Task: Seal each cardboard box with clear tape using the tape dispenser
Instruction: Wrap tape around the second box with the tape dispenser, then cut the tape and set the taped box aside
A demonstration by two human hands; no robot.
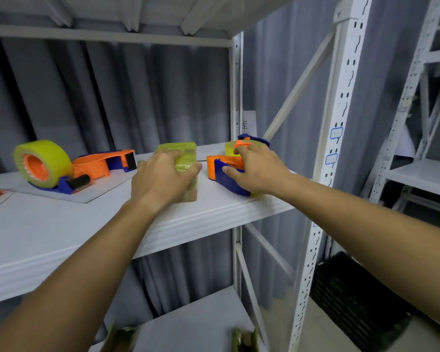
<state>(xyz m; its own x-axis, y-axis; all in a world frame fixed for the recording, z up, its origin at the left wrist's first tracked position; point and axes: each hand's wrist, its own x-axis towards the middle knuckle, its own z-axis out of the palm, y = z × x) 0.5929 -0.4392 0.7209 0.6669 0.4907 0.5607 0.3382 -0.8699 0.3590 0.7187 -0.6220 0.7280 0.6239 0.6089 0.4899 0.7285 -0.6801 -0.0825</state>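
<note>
Fingers (pixel 188 171) of the left hand (pixel 160 179) are wrapped over the top of a small cardboard box (pixel 186 171), gripping it where it stands on the white shelf (pixel 201 212), and the box is already covered in shiny yellowish tape. Right next to it, the right hand (pixel 257 168) sits on an orange and blue tape dispenser (pixel 229 174), fingers spread loosely over it with the thumb on the blue side and a fingertip up on the tape roll, so more resting than clamped. Box and dispenser are just beside each other, not touching as far as I can see. Count-wise: two dispensers, the second one (pixel 71 168) lying off to the left on a pale mat (pixel 104 189) with its big yellowish roll, well apart from the hands. One box up here, plus two taped ones poking in at the bottom edge on the lower shelf. Only writing is a paper sign (pixel 249 124) on the rack post, too cut off to read, and two small blue-outlined labels, blank as far as I can tell.
</note>
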